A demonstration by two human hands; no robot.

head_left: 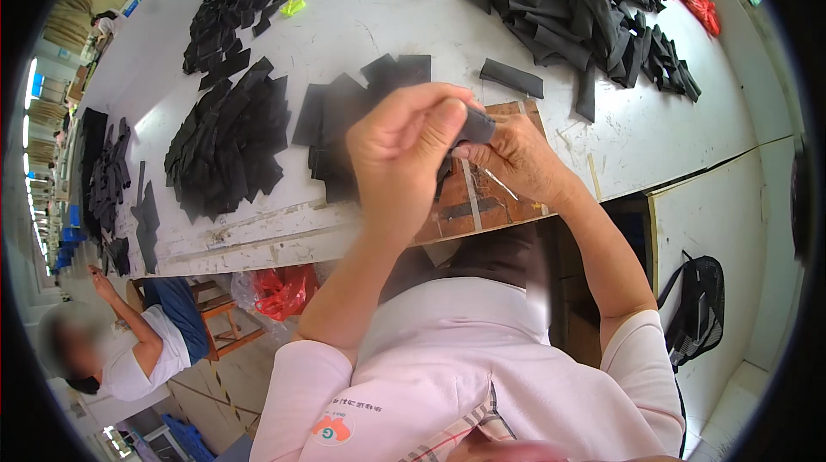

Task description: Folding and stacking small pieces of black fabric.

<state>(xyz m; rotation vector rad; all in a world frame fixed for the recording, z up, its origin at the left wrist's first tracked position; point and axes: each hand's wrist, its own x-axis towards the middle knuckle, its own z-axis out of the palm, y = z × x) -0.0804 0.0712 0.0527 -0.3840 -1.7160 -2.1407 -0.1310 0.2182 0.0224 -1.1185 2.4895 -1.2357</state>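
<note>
Above the front edge of the table, my left hand (404, 139) pinches a small black fabric piece (478, 125) that looks like a folded or tubular strip. My right hand (520, 157) grips the same piece from the other side, its fingers closed. A thin, light metal tool (500, 184) sticks out below the right hand's fingers; its kind cannot be made out. Beneath the hands lies a worn brown board (456, 214). Close behind my left hand is a stack of flat black fabric pieces (331, 109), partly hidden by that hand.
A large heap of black fabric tubes (559, 6) fills the far right, with one loose strip (512, 77) nearer. Fanned black stacks (228, 144) lie at left. Red plastic bags (693, 2) sit far right. A black mesh-backed bag (695, 307) hangs at right. Another person (142, 350) sits at lower left.
</note>
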